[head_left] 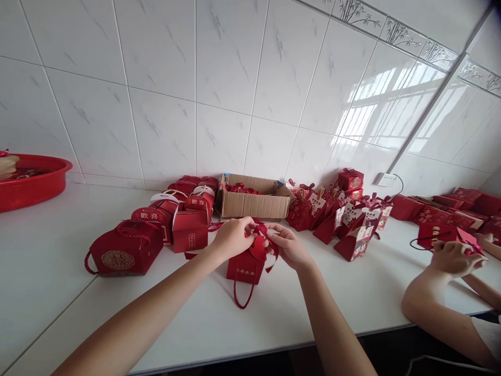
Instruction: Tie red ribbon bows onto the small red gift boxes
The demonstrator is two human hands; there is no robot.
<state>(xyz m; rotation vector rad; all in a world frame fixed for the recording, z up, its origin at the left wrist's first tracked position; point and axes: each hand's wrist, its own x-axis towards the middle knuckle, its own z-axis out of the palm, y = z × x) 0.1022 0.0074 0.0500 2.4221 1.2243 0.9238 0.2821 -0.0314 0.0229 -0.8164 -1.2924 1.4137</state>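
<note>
In front of me a small red gift box (245, 267) with pale lettering stands on the white table, its twisted cord handle hanging down the near side. A red ribbon (271, 261) is looped at the top of this box. My left hand (235, 237) pinches the ribbon from the left, fingers closed. From the right, my right hand (287, 243) grips the same ribbon between thumb and fingers. Part of the ribbon and the box's top are hidden behind my fingers.
Left are red boxes, including a cord-handled box (124, 250) and a plain box (190, 231). Behind stands a cardboard carton (256, 204). Several triangular boxes (354, 241) stand right. A red basin (35, 183) is far left. A co-worker's hand (456, 258) handles another box (440, 235).
</note>
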